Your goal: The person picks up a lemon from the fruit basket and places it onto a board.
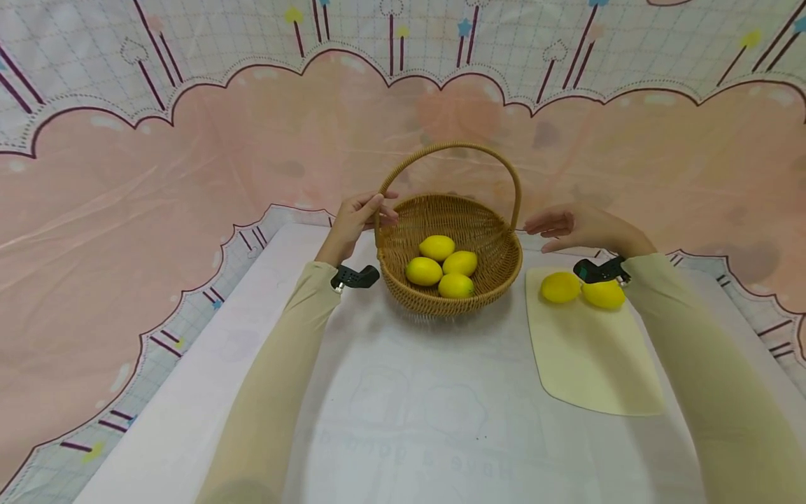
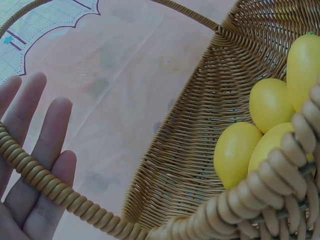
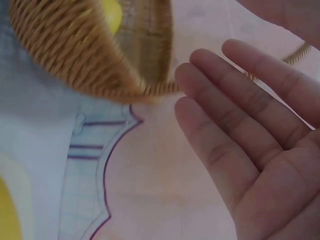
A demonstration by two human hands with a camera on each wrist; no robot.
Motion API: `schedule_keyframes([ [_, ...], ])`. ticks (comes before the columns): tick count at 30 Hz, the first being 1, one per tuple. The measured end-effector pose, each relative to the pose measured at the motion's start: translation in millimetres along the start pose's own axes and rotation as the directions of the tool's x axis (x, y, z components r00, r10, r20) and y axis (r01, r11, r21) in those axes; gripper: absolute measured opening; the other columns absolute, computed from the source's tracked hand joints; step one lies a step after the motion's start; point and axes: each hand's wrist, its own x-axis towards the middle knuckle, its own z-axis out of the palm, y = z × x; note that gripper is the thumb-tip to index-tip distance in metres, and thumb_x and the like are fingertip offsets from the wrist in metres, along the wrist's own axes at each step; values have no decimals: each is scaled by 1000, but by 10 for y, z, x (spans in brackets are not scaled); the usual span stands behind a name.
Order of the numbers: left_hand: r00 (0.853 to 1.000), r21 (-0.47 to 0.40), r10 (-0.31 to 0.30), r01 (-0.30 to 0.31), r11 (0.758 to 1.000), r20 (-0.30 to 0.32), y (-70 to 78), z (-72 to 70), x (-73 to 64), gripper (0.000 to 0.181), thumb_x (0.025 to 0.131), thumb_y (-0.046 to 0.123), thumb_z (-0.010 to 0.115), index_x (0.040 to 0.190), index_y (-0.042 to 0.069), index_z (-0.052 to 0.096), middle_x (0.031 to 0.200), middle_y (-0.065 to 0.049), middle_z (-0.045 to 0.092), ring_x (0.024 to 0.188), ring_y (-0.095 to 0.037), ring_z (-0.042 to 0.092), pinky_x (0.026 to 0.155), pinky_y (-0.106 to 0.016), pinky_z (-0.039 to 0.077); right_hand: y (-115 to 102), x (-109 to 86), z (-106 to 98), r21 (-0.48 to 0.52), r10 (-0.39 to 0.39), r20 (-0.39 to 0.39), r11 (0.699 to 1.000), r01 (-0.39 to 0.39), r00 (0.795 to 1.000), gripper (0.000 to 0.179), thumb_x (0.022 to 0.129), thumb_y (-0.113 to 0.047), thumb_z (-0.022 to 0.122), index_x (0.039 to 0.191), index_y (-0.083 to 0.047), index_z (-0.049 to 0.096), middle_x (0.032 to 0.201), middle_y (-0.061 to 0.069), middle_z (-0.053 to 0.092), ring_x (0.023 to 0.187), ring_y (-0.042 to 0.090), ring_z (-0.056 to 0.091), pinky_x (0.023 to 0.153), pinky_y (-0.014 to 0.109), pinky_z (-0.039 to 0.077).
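Observation:
A wicker basket [image 1: 450,304] with a tall arched handle [image 1: 466,145] stands at the back of the table. Inside it lie several yellow lemons [image 1: 436,248]. My left hand [image 1: 359,220] is at the left side of the handle. Its fingers stretch out behind the wrapped handle [image 2: 75,202] in the left wrist view, not curled round it; the thumb is out of sight there. To the right of the basket, my right hand [image 1: 582,227] hangs in the air, fingers loosely extended and holding nothing. The right wrist view shows these fingers [image 3: 235,120] apart from the basket rim [image 3: 145,90].
A pale yellow mat [image 1: 592,371] lies on the white tabletop [image 1: 409,420] to the right, below my right forearm. Two lemons [image 1: 560,288] rest on its far end, one partly hidden by the wrist camera [image 1: 601,270]. Behind stands a patterned pink cloth [image 1: 283,147].

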Motion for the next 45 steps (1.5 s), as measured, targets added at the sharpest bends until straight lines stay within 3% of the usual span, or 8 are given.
schedule_keyframes([
  [4, 1000, -5, -2, 2, 1000, 3, 24, -4, -15, 34, 100, 24, 43, 119, 1, 61, 74, 8, 70, 76, -8, 70, 90, -43, 52, -102, 145, 32, 14, -38, 59, 999, 37, 998, 48, 85, -9, 68, 129, 3, 52, 131, 21, 55, 122, 34, 52, 102, 39, 44],
  [11, 1000, -1, -9, 9, 1000, 10, 165, 40, -93, 34, 100, 20, 42, 120, -3, 58, 74, 7, 70, 76, -8, 69, 95, -50, 47, -261, 432, 146, 57, 23, 147, 998, -32, 989, 49, 86, -8, 68, 129, 6, 50, 133, 23, 52, 126, 39, 48, 102, 43, 44],
  [18, 1000, -1, 12, -12, 1000, 16, 4, -12, -6, 37, 100, 25, 44, 122, 0, 59, 75, 8, 70, 77, -9, 70, 91, -43, 52, -314, 763, 284, -15, 2, 223, 1000, 2, 975, 44, 85, -5, 67, 125, 6, 52, 128, 25, 55, 121, 36, 53, 101, 45, 45],
  [26, 1000, -7, -22, 22, 1000, 22, -10, -36, 32, 36, 99, 26, 45, 120, 1, 60, 76, 7, 71, 78, -10, 70, 92, -45, 51, -409, 1025, 470, -68, -10, 276, 997, 29, 961, 42, 84, -4, 68, 123, 6, 55, 124, 22, 59, 118, 34, 55, 99, 42, 47],
  [33, 996, 38, -56, 53, 998, 71, 9, -77, 51, 38, 100, 27, 44, 121, -1, 58, 78, 7, 71, 82, -10, 69, 95, -46, 49, -406, 1166, 605, -56, 17, 340, 998, 2, 940, 41, 85, -5, 68, 122, 7, 55, 126, 23, 58, 119, 34, 55, 100, 41, 46],
  [40, 988, 45, -77, 71, 996, 137, 28, -129, 59, 40, 100, 28, 44, 122, -2, 57, 80, 7, 71, 84, -11, 69, 83, -28, 55, -366, 1205, 693, -61, 57, 391, 997, -36, 919, 41, 84, -7, 68, 121, 7, 56, 124, 23, 58, 119, 35, 55, 100, 42, 46],
  [45, 975, 46, -103, 96, 994, 198, 45, -175, 67, 39, 100, 28, 42, 122, 0, 57, 84, 7, 72, 86, -10, 69, 84, -27, 54, -350, 1196, 727, -70, 74, 422, 996, -49, 904, 42, 84, -8, 69, 121, 7, 56, 124, 23, 58, 119, 35, 55, 99, 41, 48],
])
